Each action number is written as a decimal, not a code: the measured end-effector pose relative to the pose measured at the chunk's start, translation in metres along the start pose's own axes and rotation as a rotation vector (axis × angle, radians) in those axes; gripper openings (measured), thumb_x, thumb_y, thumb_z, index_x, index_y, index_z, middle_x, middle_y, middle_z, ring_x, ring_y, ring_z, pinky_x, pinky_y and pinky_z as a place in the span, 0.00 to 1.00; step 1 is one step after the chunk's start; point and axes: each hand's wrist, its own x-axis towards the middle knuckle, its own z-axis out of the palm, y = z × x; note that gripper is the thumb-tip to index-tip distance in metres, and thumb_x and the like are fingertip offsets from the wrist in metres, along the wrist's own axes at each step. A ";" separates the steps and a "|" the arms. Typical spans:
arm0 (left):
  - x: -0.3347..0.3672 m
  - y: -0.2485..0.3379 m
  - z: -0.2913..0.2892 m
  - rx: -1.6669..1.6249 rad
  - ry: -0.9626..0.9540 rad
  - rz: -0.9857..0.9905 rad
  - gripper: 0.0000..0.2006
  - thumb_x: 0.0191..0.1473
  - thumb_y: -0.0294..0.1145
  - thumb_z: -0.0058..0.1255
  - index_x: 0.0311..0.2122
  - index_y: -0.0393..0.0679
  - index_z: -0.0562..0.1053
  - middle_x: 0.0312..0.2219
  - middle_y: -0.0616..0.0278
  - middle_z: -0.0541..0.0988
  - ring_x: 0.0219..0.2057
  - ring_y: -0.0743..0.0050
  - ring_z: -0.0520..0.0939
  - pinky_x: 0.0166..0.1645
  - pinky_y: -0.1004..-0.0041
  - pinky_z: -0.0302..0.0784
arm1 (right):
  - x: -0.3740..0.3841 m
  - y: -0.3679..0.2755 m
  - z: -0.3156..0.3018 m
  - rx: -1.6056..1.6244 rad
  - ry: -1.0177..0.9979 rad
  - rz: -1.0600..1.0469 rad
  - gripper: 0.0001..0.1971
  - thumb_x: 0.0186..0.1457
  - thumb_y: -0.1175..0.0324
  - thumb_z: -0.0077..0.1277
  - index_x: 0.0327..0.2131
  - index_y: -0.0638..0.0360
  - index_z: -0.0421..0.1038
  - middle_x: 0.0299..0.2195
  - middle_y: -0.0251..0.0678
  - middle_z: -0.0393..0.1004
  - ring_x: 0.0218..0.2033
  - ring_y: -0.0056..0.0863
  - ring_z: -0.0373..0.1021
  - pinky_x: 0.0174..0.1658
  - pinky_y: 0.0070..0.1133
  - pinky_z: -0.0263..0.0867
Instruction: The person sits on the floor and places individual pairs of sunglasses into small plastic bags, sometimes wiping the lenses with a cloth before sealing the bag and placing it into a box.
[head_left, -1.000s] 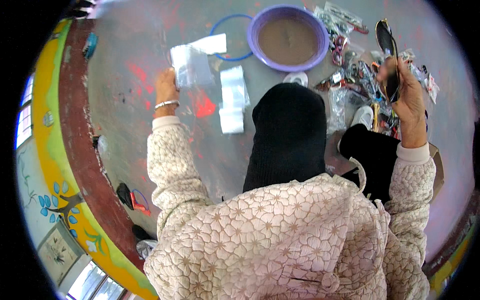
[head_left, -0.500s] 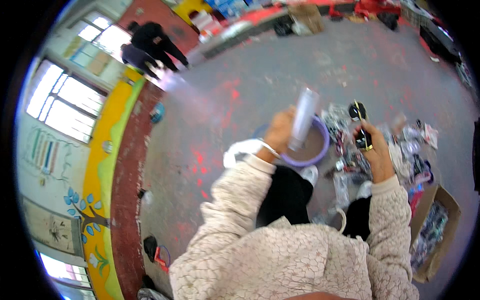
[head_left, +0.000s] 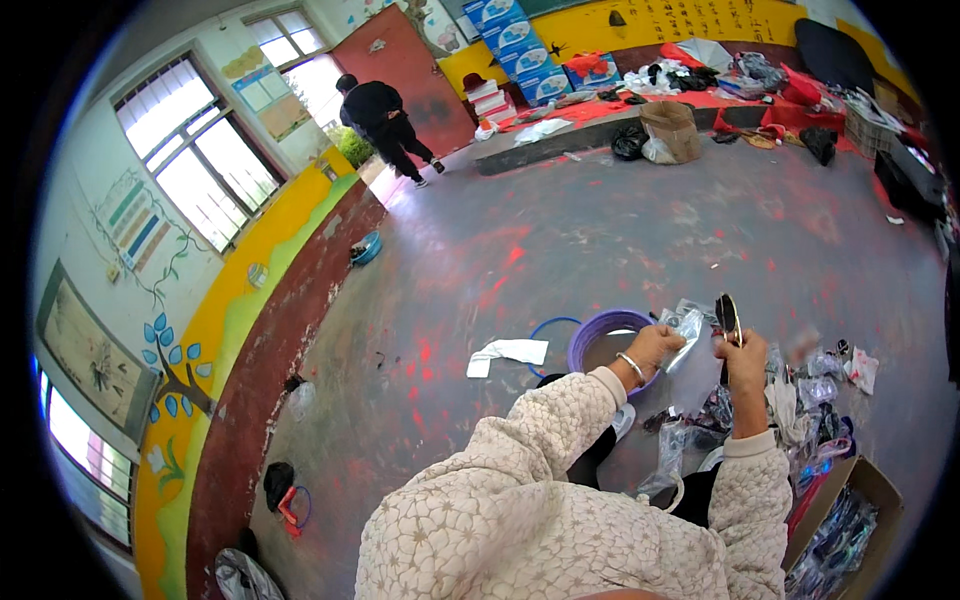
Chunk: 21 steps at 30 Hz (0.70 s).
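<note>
My left hand (head_left: 655, 348), a bangle at its wrist, is closed on a clear plastic sleeve (head_left: 686, 338). Just to the right, my right hand (head_left: 745, 366) grips a pair of dark sunglasses with gold-coloured trim (head_left: 729, 314), turned nearly edge-on. A small gap separates the sleeve from the sunglasses. Partly behind my left hand stands a purple basin (head_left: 590, 335). Below and right of my hands lie several plastic-wrapped items (head_left: 715, 410), some hidden by my right arm.
An open cardboard box (head_left: 850, 540) of wrapped items stands at the lower right. A white strip (head_left: 520, 352) and a blue hoop (head_left: 553, 322) lie left of the basin. Farther off are a brown carton (head_left: 672, 132), a blue bowl (head_left: 367, 248) and a person in dark clothes (head_left: 385, 125).
The view has tilted up. My left hand has brought the sleeve rightward, close to the sunglasses, which have turned edge-on. Two people showed by the doorway before; one shows now.
</note>
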 end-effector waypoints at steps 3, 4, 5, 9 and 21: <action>-0.001 0.000 0.008 0.155 0.021 0.144 0.08 0.41 0.28 0.57 0.23 0.40 0.69 0.19 0.68 0.71 0.21 0.83 0.69 0.25 0.81 0.65 | 0.004 0.010 0.016 -0.130 0.054 -0.087 0.12 0.36 0.70 0.58 0.23 0.64 0.65 0.18 0.33 0.68 0.19 0.19 0.64 0.24 0.17 0.60; -0.009 0.008 0.018 0.227 0.023 0.156 0.08 0.40 0.28 0.57 0.23 0.40 0.69 0.18 0.69 0.70 0.21 0.84 0.69 0.26 0.81 0.66 | 0.001 0.007 0.021 -0.123 0.057 -0.065 0.12 0.37 0.70 0.58 0.23 0.64 0.65 0.18 0.32 0.67 0.19 0.18 0.63 0.23 0.16 0.59; -0.011 0.010 0.022 0.300 0.023 0.168 0.09 0.40 0.29 0.58 0.23 0.40 0.68 0.18 0.69 0.70 0.22 0.84 0.69 0.26 0.80 0.66 | 0.001 0.006 0.024 -0.115 0.061 -0.042 0.12 0.37 0.70 0.58 0.23 0.64 0.65 0.18 0.31 0.67 0.19 0.17 0.62 0.23 0.15 0.58; -0.013 0.002 0.016 0.291 -0.106 0.248 0.10 0.42 0.31 0.56 0.28 0.38 0.70 0.23 0.67 0.73 0.26 0.85 0.71 0.30 0.81 0.68 | 0.011 0.028 0.037 -0.168 -0.002 -0.031 0.18 0.32 0.65 0.62 0.24 0.67 0.66 0.19 0.35 0.69 0.19 0.22 0.65 0.23 0.19 0.61; 0.013 0.007 -0.016 1.312 -0.355 0.569 0.08 0.48 0.30 0.41 0.24 0.40 0.71 0.17 0.52 0.71 0.20 0.60 0.72 0.26 0.69 0.68 | 0.021 0.020 0.022 0.081 -0.098 0.107 0.04 0.38 0.76 0.47 0.23 0.60 0.69 0.19 0.28 0.65 0.20 0.19 0.61 0.22 0.18 0.56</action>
